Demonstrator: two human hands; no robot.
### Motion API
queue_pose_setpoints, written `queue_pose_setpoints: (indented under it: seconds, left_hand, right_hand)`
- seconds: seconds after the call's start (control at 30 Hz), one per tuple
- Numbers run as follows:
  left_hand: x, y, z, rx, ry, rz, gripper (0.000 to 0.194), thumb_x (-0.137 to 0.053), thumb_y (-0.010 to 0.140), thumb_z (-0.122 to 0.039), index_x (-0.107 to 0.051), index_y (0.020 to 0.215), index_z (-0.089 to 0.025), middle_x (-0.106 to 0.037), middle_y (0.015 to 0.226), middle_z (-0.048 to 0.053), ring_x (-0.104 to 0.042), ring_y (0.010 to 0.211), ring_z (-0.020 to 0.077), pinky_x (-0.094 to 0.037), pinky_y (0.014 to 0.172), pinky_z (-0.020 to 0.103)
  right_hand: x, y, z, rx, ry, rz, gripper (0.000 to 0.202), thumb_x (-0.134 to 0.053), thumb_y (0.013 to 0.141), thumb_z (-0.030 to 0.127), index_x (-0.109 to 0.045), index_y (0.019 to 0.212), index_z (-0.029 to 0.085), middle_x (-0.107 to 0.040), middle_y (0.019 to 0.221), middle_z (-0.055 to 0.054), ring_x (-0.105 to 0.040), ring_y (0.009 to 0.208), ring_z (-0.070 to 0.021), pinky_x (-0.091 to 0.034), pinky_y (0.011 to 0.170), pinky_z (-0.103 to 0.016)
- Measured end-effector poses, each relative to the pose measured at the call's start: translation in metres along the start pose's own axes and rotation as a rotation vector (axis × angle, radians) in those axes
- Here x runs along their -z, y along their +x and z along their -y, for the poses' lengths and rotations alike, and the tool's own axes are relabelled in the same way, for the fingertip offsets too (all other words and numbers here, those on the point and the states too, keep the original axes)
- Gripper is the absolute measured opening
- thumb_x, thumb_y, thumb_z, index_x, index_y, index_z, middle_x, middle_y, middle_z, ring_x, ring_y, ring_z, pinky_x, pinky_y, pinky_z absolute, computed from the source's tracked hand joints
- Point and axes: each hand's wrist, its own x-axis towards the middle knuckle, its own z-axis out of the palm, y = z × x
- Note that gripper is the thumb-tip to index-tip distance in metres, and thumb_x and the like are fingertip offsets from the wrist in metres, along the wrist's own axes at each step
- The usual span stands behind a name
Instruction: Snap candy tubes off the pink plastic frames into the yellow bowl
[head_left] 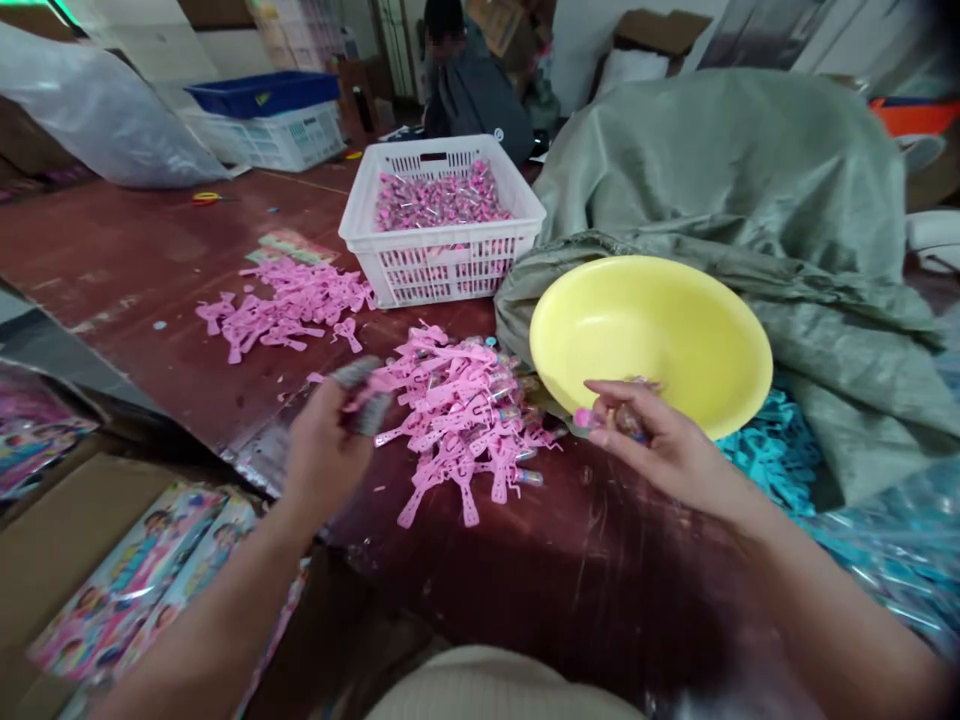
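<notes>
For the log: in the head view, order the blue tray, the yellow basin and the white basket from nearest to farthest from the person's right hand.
1. Yellow basin: right beside the right hand, just beyond it.
2. White basket: farther up the table, left of the basin.
3. Blue tray: far left, at the back, on a white crate.

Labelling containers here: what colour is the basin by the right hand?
Yellow; the basin shows best in the head view.

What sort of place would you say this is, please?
Probably an assembly or packing workshop: heaped pink plastic parts, a white crate of pieces, and printed packages in a cardboard box.
</notes>
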Motion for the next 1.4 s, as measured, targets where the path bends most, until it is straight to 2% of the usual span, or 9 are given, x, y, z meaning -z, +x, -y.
queue_pose_setpoints:
  seconds: [0.13,0.23,0.47,0.67,0.83,0.97,1.17,1.27,1.4]
  left_hand:
    - [-0.037,-0.038,-0.063,0.082,-0.433,0.464,0.021,-0.066,0.093,-0.028,-0.072,0.112,-0.02,-0.074,0.105,0.005,-0.069,0.093,0.0178,-0.055,0.084,0.026]
    - [-0.051,-0.05,-0.085,0.099,-0.55,0.591,0.018,-0.063,0.095,-0.025,-0.076,0.107,-0.022,-0.074,0.105,0.004,-0.069,0.094,0.018,-0.053,0.084,0.027]
    - [-0.065,-0.058,-0.091,-0.006,-0.511,0.546,0.018,-0.058,0.095,-0.016,-0.076,0.097,-0.019,-0.072,0.093,0.003,-0.067,0.084,0.0149,-0.051,0.075,0.025]
    - [-0.083,-0.067,-0.081,-0.273,-0.255,0.385,0.021,-0.056,0.091,-0.01,-0.074,0.101,-0.015,-0.072,0.116,0.009,-0.069,0.102,0.0215,-0.055,0.087,0.032]
    - [-0.08,-0.06,-0.086,-0.066,-0.36,0.515,0.019,-0.056,0.094,-0.018,-0.075,0.098,-0.017,-0.073,0.097,0.006,-0.068,0.085,0.0174,-0.053,0.075,0.028]
    - [-0.08,-0.06,-0.088,-0.079,-0.398,0.473,0.018,-0.057,0.093,-0.019,-0.074,0.099,-0.017,-0.072,0.107,0.007,-0.067,0.097,0.0197,-0.05,0.085,0.03]
    - [-0.09,-0.063,-0.092,0.624,-0.858,0.622,0.022,-0.071,0.08,-0.034,-0.066,0.088,-0.014,-0.055,0.062,-0.003,-0.038,0.05,0.0066,-0.025,0.047,0.018]
    - [-0.094,-0.064,-0.097,0.675,-0.967,0.577,0.033,-0.081,0.068,-0.026,-0.069,0.097,-0.015,-0.067,0.08,-0.001,-0.054,0.066,0.0085,-0.041,0.06,0.018]
    - [-0.101,-0.068,-0.097,0.607,-0.963,0.566,0.029,-0.079,0.071,-0.023,-0.074,0.099,-0.016,-0.072,0.092,0.002,-0.064,0.088,0.0153,-0.05,0.09,0.028]
  right_hand:
    - [-0.022,-0.015,0.03,0.203,-0.004,0.042,0.024,-0.069,0.09,0.026,-0.064,0.114,0.026,-0.066,0.106,-0.003,-0.063,0.1,-0.0131,-0.051,0.09,-0.026]
    - [-0.026,-0.021,0.04,0.276,-0.052,0.124,0.032,-0.065,0.093,0.023,-0.062,0.124,0.027,-0.063,0.114,-0.004,-0.061,0.109,-0.0128,-0.05,0.097,-0.026]
    - [-0.026,-0.037,0.041,0.274,-0.161,0.143,0.03,-0.056,0.098,0.026,-0.059,0.128,0.023,-0.062,0.119,-0.007,-0.063,0.107,-0.0133,-0.054,0.09,-0.025]
    - [-0.039,-0.04,0.036,-0.163,0.034,0.238,0.033,-0.045,0.101,0.047,-0.067,0.101,0.022,-0.066,0.09,-0.002,-0.062,0.082,-0.0129,-0.049,0.076,-0.028]
    - [-0.034,-0.041,0.037,-0.164,0.103,0.195,0.042,-0.059,0.094,0.05,-0.057,0.126,0.023,-0.066,0.096,-0.003,-0.059,0.082,-0.0131,-0.048,0.077,-0.027]
    - [-0.032,-0.041,0.031,-0.184,0.065,0.147,0.04,-0.049,0.098,0.052,-0.063,0.083,0.018,-0.059,0.079,-0.003,-0.053,0.075,-0.013,-0.044,0.073,-0.028]
    - [-0.041,-0.053,0.01,-0.512,0.528,-0.032,0.044,-0.044,0.097,0.053,-0.063,0.123,0.023,-0.058,0.106,-0.005,-0.051,0.068,-0.0097,-0.044,0.054,-0.023]
    - [-0.051,-0.061,0.008,-0.477,0.632,-0.041,0.042,-0.062,0.091,0.046,-0.06,0.126,0.023,-0.06,0.114,-0.005,-0.054,0.063,-0.0062,-0.051,0.06,-0.024]
    - [-0.058,-0.07,0.01,-0.401,0.713,-0.015,0.038,-0.068,0.089,0.042,-0.062,0.121,0.022,-0.068,0.11,-0.006,-0.066,0.09,-0.0125,-0.059,0.084,-0.03]
